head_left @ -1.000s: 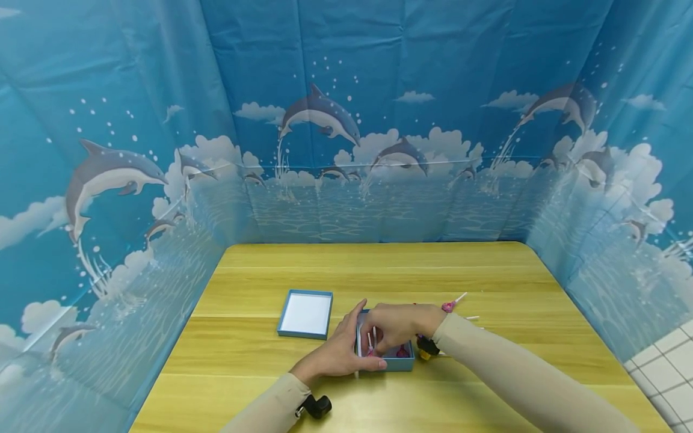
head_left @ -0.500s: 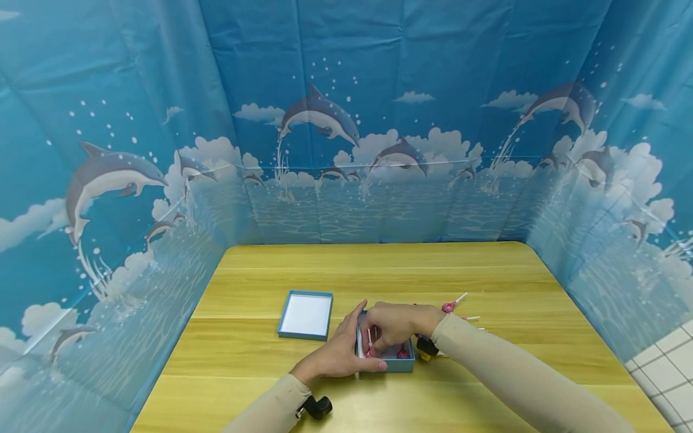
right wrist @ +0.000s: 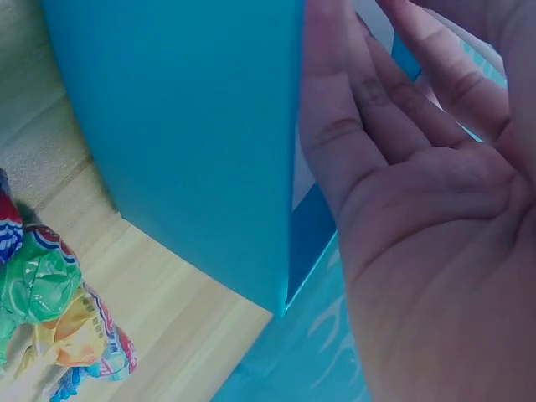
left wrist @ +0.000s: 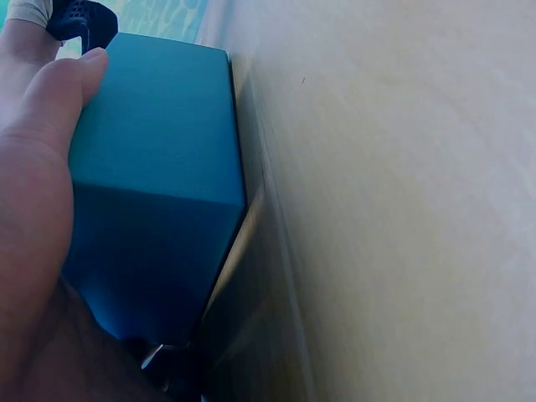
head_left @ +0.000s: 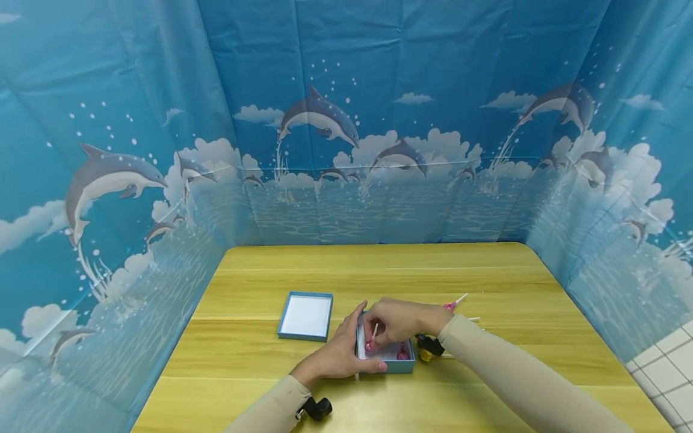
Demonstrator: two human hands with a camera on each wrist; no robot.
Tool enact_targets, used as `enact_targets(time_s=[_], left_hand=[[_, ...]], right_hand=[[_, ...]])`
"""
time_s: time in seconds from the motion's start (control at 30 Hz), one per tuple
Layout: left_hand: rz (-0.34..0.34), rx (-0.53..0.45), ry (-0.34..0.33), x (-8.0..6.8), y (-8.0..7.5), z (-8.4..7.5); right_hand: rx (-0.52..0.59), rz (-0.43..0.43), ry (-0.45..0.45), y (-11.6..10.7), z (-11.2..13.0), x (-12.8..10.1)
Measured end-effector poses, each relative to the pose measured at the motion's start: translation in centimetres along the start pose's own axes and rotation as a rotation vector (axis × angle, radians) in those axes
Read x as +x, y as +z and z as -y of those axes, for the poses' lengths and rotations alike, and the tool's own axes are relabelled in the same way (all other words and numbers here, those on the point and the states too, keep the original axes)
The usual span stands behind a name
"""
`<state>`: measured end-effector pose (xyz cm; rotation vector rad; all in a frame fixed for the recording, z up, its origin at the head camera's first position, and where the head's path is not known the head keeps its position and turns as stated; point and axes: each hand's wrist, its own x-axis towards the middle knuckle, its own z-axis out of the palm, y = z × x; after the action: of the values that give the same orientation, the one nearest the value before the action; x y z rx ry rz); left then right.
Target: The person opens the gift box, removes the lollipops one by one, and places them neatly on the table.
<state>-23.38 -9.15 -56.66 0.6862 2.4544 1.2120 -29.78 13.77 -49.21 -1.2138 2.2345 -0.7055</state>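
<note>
Pinching a pink lollipop [head_left: 370, 340] by its white stick, right hand [head_left: 399, 322], over the open blue box [head_left: 400, 361]; thumb and forefinger closed on the stick, remaining fingers curled loosely above the box. Candy head down at the box's left inner edge, stick angled up and slightly right. From the right wrist view, only palm [right wrist: 435, 251] and bent fingers against the box's blue wall [right wrist: 176, 126]; the pinch itself out of sight there.

Bracing the box from its left side, left hand [head_left: 338, 352]: fingers straight and together, laid flat along the wall, thumb raised toward the box's far left corner. Confirmed in the left wrist view, thumb [left wrist: 50, 100] pressed on the blue side [left wrist: 151, 193], box seated on the wooden table [left wrist: 402, 193].

More pink wrapped sweets [head_left: 402, 351] lying inside the box, toward its right half. Box lid [head_left: 305, 314], white inside up, lying left of the box and a little farther back, apart from it. Another lollipop [head_left: 452, 304] on the table beyond and right of the box, behind the right wrist. Bright wrapped candies [right wrist: 50, 310] in the right wrist view, just beside the box's outer wall. Dolphin-print blue backdrop [head_left: 346, 120] standing behind the box on three sides.
</note>
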Motion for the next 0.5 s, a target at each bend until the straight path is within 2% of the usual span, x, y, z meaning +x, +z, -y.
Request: enact_targets(time_s=[0.5], left_hand=[[0.011, -0.009, -0.025, 0.0, 0.0, 0.1]], right_hand=[[0.029, -0.092, 0.001, -0.2, 0.0, -1.1]])
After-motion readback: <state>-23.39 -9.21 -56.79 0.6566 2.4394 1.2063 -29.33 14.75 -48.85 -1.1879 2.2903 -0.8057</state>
